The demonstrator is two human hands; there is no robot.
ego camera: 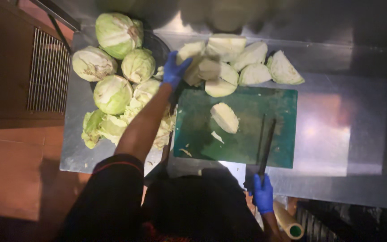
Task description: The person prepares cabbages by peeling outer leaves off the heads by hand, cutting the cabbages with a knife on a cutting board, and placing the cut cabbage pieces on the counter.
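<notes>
My left hand [174, 69], in a blue glove, reaches out over the far left corner of the green cutting board [274, 103] and grips a pale cabbage piece [192, 59] at the edge of a pile of cut cabbage wedges [247, 62]. In my right hand [262, 192], also gloved blue, is a knife [267, 145] held by the handle at the board's near edge, its dark blade lying across the board. One cabbage wedge [224, 117] lies alone in the middle of the board, with small scraps beside it.
Several whole cabbages [113, 58] and loose leaves are heaped on the left of the steel table [337, 134]. A metal grille [48, 71] stands further left. A roll with a green core [288, 222] lies near my right wrist.
</notes>
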